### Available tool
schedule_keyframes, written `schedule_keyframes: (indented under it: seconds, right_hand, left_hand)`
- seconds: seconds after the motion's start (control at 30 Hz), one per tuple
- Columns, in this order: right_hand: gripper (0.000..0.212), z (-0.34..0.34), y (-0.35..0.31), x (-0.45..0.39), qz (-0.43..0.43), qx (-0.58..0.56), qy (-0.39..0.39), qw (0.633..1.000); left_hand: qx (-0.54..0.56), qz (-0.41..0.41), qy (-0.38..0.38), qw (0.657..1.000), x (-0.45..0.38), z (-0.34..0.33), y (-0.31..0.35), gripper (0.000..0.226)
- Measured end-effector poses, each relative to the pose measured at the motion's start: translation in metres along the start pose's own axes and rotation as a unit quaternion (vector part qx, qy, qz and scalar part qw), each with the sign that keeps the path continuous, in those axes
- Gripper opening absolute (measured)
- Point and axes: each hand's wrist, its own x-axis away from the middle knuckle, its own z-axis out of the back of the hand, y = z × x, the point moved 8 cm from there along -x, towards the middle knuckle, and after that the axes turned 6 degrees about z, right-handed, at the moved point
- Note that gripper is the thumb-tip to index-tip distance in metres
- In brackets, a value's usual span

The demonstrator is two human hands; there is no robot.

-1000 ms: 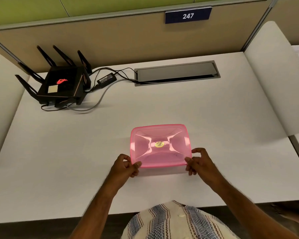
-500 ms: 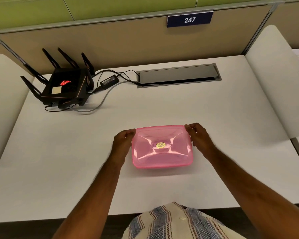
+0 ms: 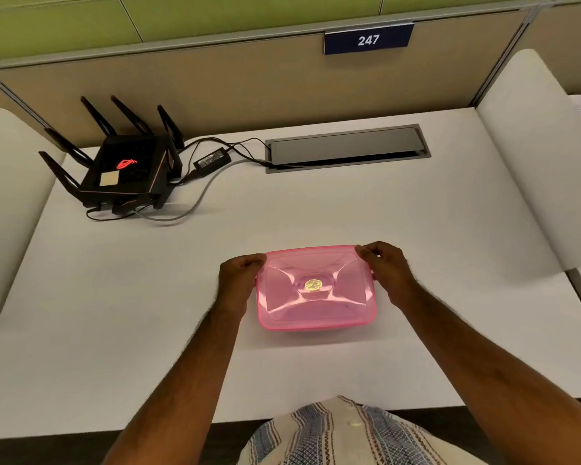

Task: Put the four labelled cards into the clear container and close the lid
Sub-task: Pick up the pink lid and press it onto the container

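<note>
A container with a translucent pink lid [image 3: 316, 290] rests on the white desk [image 3: 316, 209] in front of me; a round yellow sticker marks the lid's centre. My left hand [image 3: 237, 280] grips the lid's far left corner, fingers curled over the edge. My right hand [image 3: 388, 268] holds the far right corner the same way. The lid sits flat on the container. No cards are visible; the tinted lid hides whatever is inside.
A black router [image 3: 125, 169] with several antennas stands at the back left, its power brick [image 3: 213, 160] and cables trailing to a grey cable hatch [image 3: 348, 147] at the back centre. White curved side panels [image 3: 530, 156] flank the desk.
Both hands left the container's near corners and moved to its far corners. The container has stayed in place, lid on.
</note>
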Motion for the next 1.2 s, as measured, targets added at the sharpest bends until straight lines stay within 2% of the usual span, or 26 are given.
schedule_keyframes:
  seconds: [0.1, 0.23, 0.4, 0.5, 0.63, 1.2]
  right_hand:
    - [0.028, 0.001, 0.002, 0.005, 0.009, 0.003, -0.006, 1.000]
    - [0.032, 0.001, 0.013, 0.020, -0.003, 0.015, -0.024, 1.000]
    - [0.025, 0.000, 0.035, 0.054, 0.020, -0.009, -0.074, 0.997]
    - [0.032, -0.006, 0.038, 0.066, 0.024, -0.034, -0.084, 0.996]
    - [0.037, -0.013, 0.032, 0.068, 0.035, -0.051, -0.096, 0.993]
    - [0.044, -0.002, -0.018, -0.012, 0.052, -0.047, -0.060, 0.996]
  left_hand:
    - [0.001, -0.009, -0.005, 1.000, 0.001, 0.000, -0.002, 0.012]
    - [-0.010, -0.004, -0.011, 1.000, 0.010, 0.005, -0.010, 0.025]
    - [-0.034, 0.038, -0.046, 0.998, 0.030, 0.009, -0.043, 0.009]
    - [-0.046, 0.020, -0.042, 0.998, 0.038, 0.006, -0.048, 0.010]
    - [-0.077, -0.025, -0.025, 0.996, 0.039, 0.002, -0.035, 0.022]
    - [-0.072, -0.030, -0.045, 0.996, -0.012, -0.044, 0.031, 0.008]
